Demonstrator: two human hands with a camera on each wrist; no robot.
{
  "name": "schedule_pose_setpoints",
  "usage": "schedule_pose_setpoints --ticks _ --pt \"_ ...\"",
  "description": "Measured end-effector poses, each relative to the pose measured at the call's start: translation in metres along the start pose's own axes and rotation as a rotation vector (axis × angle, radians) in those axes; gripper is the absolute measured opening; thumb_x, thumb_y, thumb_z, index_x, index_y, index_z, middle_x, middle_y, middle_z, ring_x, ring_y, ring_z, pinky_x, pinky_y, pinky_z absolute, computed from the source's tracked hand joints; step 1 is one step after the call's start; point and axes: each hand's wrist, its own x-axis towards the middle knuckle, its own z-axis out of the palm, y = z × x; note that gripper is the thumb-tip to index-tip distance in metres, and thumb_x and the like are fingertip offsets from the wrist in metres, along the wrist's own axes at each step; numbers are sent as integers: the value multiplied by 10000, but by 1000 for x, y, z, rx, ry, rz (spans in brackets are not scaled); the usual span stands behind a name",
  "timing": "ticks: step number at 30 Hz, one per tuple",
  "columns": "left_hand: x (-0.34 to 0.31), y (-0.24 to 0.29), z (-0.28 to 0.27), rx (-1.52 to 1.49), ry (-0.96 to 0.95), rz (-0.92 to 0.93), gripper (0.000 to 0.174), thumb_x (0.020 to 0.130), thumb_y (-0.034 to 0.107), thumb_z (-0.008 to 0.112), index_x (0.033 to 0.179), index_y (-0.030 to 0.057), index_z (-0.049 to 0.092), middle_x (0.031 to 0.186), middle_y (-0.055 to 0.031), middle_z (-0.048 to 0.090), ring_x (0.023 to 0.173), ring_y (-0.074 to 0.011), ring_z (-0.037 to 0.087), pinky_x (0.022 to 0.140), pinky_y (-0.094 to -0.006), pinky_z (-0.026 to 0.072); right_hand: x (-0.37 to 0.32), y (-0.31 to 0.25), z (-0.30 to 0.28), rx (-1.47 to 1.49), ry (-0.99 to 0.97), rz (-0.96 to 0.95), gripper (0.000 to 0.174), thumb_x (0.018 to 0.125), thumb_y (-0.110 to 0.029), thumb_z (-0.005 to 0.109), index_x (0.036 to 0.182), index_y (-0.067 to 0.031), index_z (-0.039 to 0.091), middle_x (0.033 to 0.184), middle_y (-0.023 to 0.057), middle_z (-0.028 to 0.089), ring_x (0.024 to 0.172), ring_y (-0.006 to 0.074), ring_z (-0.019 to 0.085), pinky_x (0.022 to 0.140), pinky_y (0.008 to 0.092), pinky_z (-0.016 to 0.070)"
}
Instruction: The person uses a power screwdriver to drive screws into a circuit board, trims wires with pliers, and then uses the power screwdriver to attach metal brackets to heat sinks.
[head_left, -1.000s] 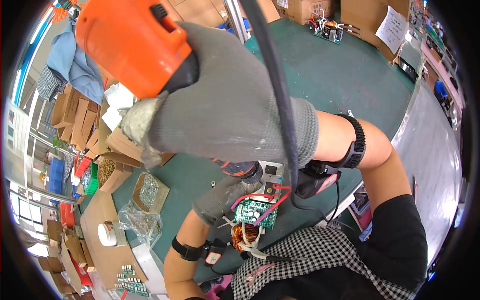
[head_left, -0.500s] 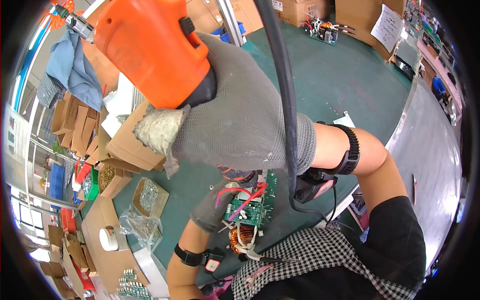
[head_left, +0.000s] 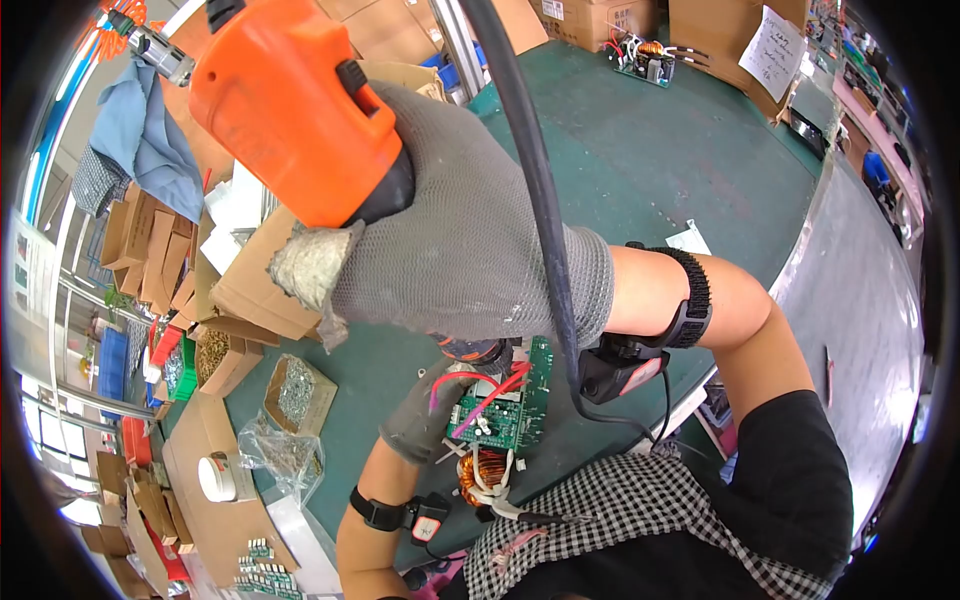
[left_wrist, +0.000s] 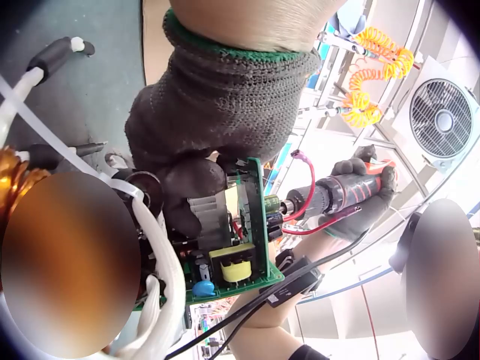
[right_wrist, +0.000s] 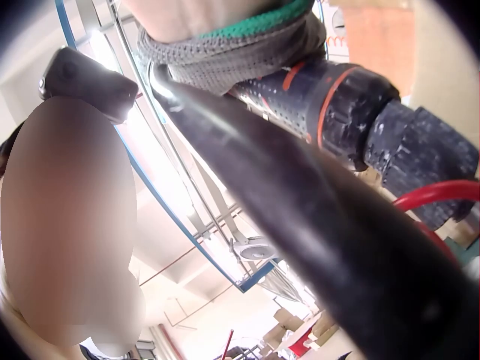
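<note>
In a grey glove, my right hand (head_left: 450, 220) grips an orange power driver (head_left: 290, 110), also seen at its dark chuck (right_wrist: 427, 150) in the right wrist view. The left wrist view shows the driver's nose (left_wrist: 322, 196) pointing at the circuit board's edge; whether the tip touches is unclear. My gloved left hand (left_wrist: 217, 127) holds the green circuit board (left_wrist: 262, 225), fingers curled over its parts. From the head, the board (head_left: 500, 420) lies below the driver, with red wires (head_left: 490, 390) at its top and a copper coil (head_left: 483, 475) beside it.
A black cable (head_left: 535, 160) hangs across the right forearm. On the green table (head_left: 720, 150) are another board with a coil (head_left: 650, 65), a small open box of parts (head_left: 300, 395) and a plastic bag (head_left: 285, 450). A white jar (head_left: 216, 478) stands on cardboard at the left.
Over the last second the board shifted left and turned slightly, and its red wires moved with it. The driver and right hand went right and lower, then slightly back left.
</note>
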Motion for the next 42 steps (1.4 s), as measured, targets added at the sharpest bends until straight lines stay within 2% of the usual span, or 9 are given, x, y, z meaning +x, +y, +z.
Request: schedule_pose_setpoints --ticks 5,8,13,19,22,28,33,37,42 --pt "6 7 -4 -91 -16 -84 491 711 83 752 1126 -9 505 1096 -205 613 971 -352 643 828 -424 532 1 3 0 158 -5 -17 539 676 -227 823 1110 -24 576 812 43 641 737 142 640 695 316 520" --pt "14 20 -4 -333 69 -345 271 782 114 680 1029 14 626 954 -152 678 856 -291 671 746 -376 535 0 -4 2 261 16 89 525 674 -222 821 1097 -24 581 787 42 638 704 146 645 668 312 525" --pt "-1 1 -3 136 -28 27 660 671 117 777 1234 4 452 1102 -197 620 979 -372 628 840 -436 526 1 -2 0 96 -13 9 446 669 -209 741 1003 23 558 717 89 596 643 198 588 632 344 504" --pt "-6 -3 1 96 -9 -1 617 674 91 756 1224 10 489 1094 -208 622 980 -389 616 823 -451 521 -1 7 8 58 17 -26 388 682 -221 698 948 23 554 656 103 562 607 226 556 612 363 488" --pt "-9 -15 8 7 -56 -156 489 760 85 681 1224 18 543 1147 -188 620 1032 -340 611 873 -417 507 16 14 7 742 -177 280 484 700 -230 748 1074 3 548 732 65 608 686 174 608 669 320 513" --pt "-20 -39 23 -313 -115 -427 432 967 114 480 1388 23 444 1409 -142 484 1258 -255 508 1064 -389 426 -5 -3 12 -36 -4 -249 474 680 -246 756 1043 4 584 720 60 614 636 177 605 628 331 504" --pt "-11 -33 17 -151 -132 -281 442 998 111 426 1424 9 370 1425 -151 457 1249 -265 511 1073 -401 430 -8 -16 16 -114 23 -82 410 651 -227 750 953 7 603 667 66 593 605 181 589 611 335 497" --pt "-6 -25 24 -664 138 -497 273 909 85 513 1154 21 614 1159 -198 625 1046 -360 612 925 -413 483 -7 -39 20 -179 34 101 390 633 -207 751 923 10 606 640 68 585 608 181 592 613 331 498" --pt "-13 -35 31 -638 160 -481 325 897 161 576 1190 23 586 1188 -216 605 1086 -363 598 939 -396 485 3 -44 7 -137 -59 214 406 637 -194 764 948 9 599 654 67 594 622 172 600 602 329 496"
